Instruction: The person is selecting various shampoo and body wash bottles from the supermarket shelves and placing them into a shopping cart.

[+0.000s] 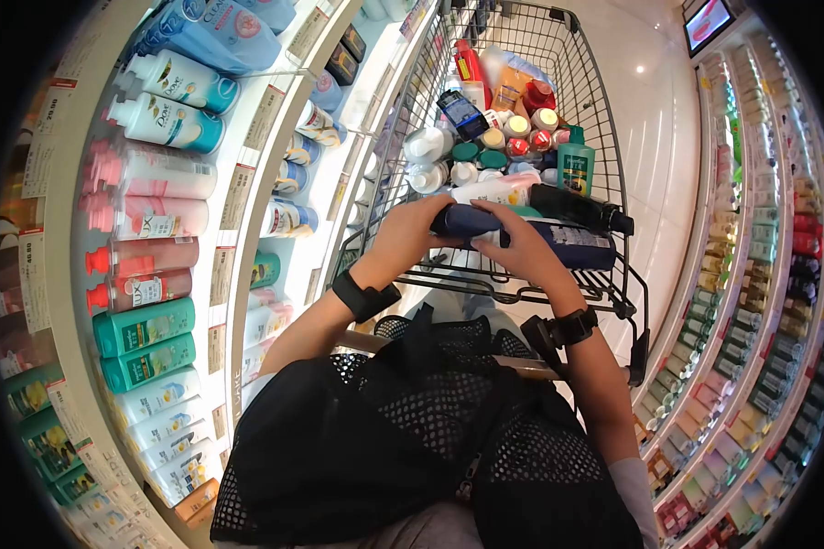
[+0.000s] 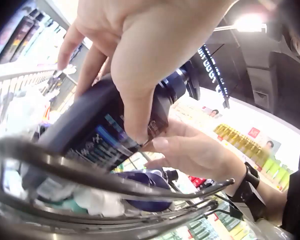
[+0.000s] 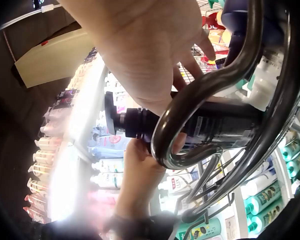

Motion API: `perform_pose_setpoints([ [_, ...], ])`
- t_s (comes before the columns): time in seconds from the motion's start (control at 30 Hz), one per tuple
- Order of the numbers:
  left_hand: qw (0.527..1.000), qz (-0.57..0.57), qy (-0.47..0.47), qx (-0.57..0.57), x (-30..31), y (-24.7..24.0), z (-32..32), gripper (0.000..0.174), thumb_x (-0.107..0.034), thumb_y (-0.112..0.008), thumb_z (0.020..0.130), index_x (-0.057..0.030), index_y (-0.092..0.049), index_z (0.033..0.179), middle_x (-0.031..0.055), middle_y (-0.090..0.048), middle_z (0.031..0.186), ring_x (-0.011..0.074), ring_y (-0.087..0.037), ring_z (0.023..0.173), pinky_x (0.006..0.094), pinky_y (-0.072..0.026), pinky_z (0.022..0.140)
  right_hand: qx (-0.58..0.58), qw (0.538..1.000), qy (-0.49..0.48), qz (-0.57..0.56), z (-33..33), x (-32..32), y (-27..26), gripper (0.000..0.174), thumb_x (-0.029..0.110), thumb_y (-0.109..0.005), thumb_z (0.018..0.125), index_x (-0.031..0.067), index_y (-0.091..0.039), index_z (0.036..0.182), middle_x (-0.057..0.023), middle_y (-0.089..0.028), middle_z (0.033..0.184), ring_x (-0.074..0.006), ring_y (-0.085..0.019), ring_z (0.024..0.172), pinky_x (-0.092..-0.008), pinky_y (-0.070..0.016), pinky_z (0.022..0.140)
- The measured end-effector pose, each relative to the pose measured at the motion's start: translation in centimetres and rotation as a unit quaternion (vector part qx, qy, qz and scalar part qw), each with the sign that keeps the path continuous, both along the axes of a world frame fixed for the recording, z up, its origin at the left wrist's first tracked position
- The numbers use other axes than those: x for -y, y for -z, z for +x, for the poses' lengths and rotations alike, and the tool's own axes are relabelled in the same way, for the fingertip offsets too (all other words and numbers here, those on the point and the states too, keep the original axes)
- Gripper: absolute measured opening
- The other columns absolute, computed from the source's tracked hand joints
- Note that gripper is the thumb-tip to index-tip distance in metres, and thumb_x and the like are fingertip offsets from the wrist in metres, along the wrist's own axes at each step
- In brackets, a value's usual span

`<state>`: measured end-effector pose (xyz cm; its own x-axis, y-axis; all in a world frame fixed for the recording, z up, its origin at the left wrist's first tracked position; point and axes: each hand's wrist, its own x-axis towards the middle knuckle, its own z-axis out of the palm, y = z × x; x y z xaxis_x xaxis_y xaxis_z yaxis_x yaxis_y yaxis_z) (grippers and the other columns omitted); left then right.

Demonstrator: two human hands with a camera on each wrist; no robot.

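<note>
A dark navy pump bottle [image 1: 464,220] is held on its side between my two hands, over the near end of the shopping cart [image 1: 628,229]. My left hand [image 1: 403,240] grips it, with the thumb across the printed label in the left wrist view. From the other side my right hand [image 1: 520,245] holds the same bottle, its fingers curled over it. The black pump head [image 3: 110,113] sticks out past the hands in the right wrist view. Just beyond the right hand lies another dark blue bottle [image 1: 577,247] inside the cart.
Several bottles fill the cart, among them a green pump bottle [image 1: 575,163] and a red bottle [image 1: 468,66]. Close on the left runs a lit shelf [image 1: 247,210] with shampoo and lotion bottles. Product shelves [image 1: 728,302] line the right beyond the aisle floor [image 1: 655,119]. A black mesh bag [image 1: 366,430] hangs in front of me.
</note>
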<state>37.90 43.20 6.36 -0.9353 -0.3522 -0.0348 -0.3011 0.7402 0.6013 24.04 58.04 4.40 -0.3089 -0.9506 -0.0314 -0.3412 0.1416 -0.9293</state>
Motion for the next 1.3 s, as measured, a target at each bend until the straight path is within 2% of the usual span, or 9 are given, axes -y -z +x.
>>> perform_pose_setpoints([
  [0.2,0.994,0.097,-0.05,0.021,1.1,-7.0,-0.7,0.051,-0.03,-0.077,0.063,-0.0025,-0.057,0.101,0.0127,-0.063,0.085,0.0242,-0.061,0.077,0.0309,-0.0463,0.07,0.075,0.996,0.027,0.033,0.3,0.1,-1.4,0.057,0.023,-0.068,0.074,0.002,-0.044,0.121,-0.0125,-0.054,0.112,-0.02,-0.05,0.105,-0.0318,-0.0395,0.089],
  [0.43,0.923,0.278,-0.099,-0.247,1.4,-9.3,-4.2,0.044,-0.036,-0.067,0.076,0.0037,-0.057,0.093,0.0042,-0.059,0.073,0.0093,-0.054,0.065,0.0244,-0.0439,0.061,0.292,0.951,0.048,-0.087,0.3,-1.2,-3.1,0.056,0.015,-0.071,0.073,-0.0006,-0.044,0.119,-0.0059,-0.057,0.104,-0.0103,-0.053,0.094,-0.0249,-0.043,0.083],
  [0.57,0.879,0.404,-0.051,-0.25,-2.5,-7.4,-4.9,0.038,-0.024,-0.043,0.093,0.0046,-0.035,0.116,0.0089,-0.049,0.107,0.0106,-0.045,0.098,0.0244,-0.0375,0.084,0.319,0.928,0.116,-0.151,0.1,-2.5,-3.3,0.05,0.012,-0.068,0.075,-0.0003,-0.045,0.118,-0.0066,-0.056,0.105,-0.011,-0.054,0.094,-0.0245,-0.0429,0.082],
  [0.73,0.871,0.398,-0.043,-0.286,-7.3,-4.0,-6.8,0.079,-0.025,-0.056,0.086,0.0076,0.002,0.128,0.0169,-0.035,0.121,0.0167,-0.037,0.114,0.0298,-0.0335,0.094,0.076,0.945,0.244,-0.202,0.1,-2.0,-3.6,0.063,0.01,-0.064,0.076,0.0013,-0.033,0.13,-0.0114,-0.051,0.113,-0.0167,-0.053,0.097,-0.0258,-0.0412,0.085],
  [0.8,0.864,0.408,-0.105,-0.275,-7.0,-3.4,-7.3,0.074,-0.025,-0.06,0.083,0.0053,-0.01,0.129,0.0134,-0.04,0.117,0.0159,-0.043,0.109,0.0291,-0.038,0.09,0.018,0.965,0.133,-0.225,-0.4,-2.4,-3.9,0.074,0.01,-0.063,0.074,0.0053,-0.023,0.137,-0.0159,-0.033,0.127,-0.0249,-0.036,0.118,-0.0343,-0.032,0.097],
  [0.9,0.7,0.662,-0.095,-0.251,-5.2,-2.2,-7.1,0.043,-0.019,-0.059,0.082,-0.0017,-0.041,0.117,0.0076,-0.052,0.107,0.0147,-0.055,0.096,0.0282,-0.0469,0.08,-0.105,0.97,0.061,-0.212,-0.7,-2.0,-4.1,0.084,0.013,-0.067,0.071,0.0067,-0.016,0.138,-0.0148,-0.029,0.128,-0.0273,-0.035,0.116,-0.0371,-0.0331,0.095],
  [1.0,0.59,0.764,-0.078,-0.251,-4.4,-1.9,-6.6,0.038,-0.023,-0.054,0.084,-0.001,-0.045,0.114,0.0093,-0.056,0.105,0.0167,-0.059,0.09,0.0291,-0.05,0.076,0.046,0.969,0.15,-0.188,-0.3,-1.6,-4.3,0.085,0.012,-0.068,0.072,0.0054,-0.012,0.135,-0.0176,-0.03,0.126,-0.0232,-0.039,0.113,-0.0324,-0.038,0.09],
  [1.2,0.665,0.708,-0.128,-0.203,-4.4,-2.0,-6.3,0.055,-0.049,-0.03,0.091,-0.002,-0.048,0.113,0.0069,-0.06,0.099,0.0138,-0.061,0.083,0.027,-0.051,0.072,0.207,0.957,0.153,-0.134,0.3,-1.8,-4.1,0.073,0.01,-0.06,0.08,0.0037,-0.012,0.134,-0.0182,-0.032,0.127,-0.0177,-0.04,0.114,-0.0299,-0.0381,0.09],
  [1.3,0.649,0.72,-0.132,-0.207,-4.7,-2.4,-6.3,0.057,-0.051,-0.03,0.09,-0.0028,-0.048,0.114,0.0058,-0.059,0.101,0.0123,-0.06,0.086,0.0259,-0.0497,0.075,0.212,0.951,0.128,-0.183,-0.2,-2.0,-4.8,0.062,0.019,-0.043,0.089,0.0044,-0.009,0.138,-0.0136,-0.021,0.139,-0.0203,-0.025,0.126,-0.0329,-0.0193,0.103],
])
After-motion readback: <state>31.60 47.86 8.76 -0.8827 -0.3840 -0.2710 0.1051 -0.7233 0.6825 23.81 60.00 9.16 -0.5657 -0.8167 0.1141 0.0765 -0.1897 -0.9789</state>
